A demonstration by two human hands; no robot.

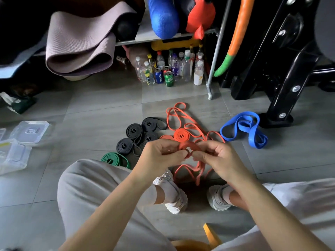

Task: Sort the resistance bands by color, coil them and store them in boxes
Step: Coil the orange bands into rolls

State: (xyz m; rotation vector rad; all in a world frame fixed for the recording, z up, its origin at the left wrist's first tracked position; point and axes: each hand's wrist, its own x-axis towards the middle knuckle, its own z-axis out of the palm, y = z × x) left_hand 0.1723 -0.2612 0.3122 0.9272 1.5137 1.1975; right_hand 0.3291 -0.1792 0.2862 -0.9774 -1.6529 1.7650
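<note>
Both my left hand (159, 154) and right hand (215, 156) pinch the orange band (188, 146) above bare floor (90, 124) between coils.

Grey tiled floor (94, 109), metal shelf rack (163, 38), clustered bottles (174, 67).

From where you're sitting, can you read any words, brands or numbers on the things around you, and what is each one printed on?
"PEPSI", running vertically down the blue can.
Green can: a white logo, too blurred to read.
Plastic bottles: labels too small and blurred to read.
White bottle: a yellow mark, not readable.
Clear plastic boxes: an embossed mark on the lid, not readable.
</note>
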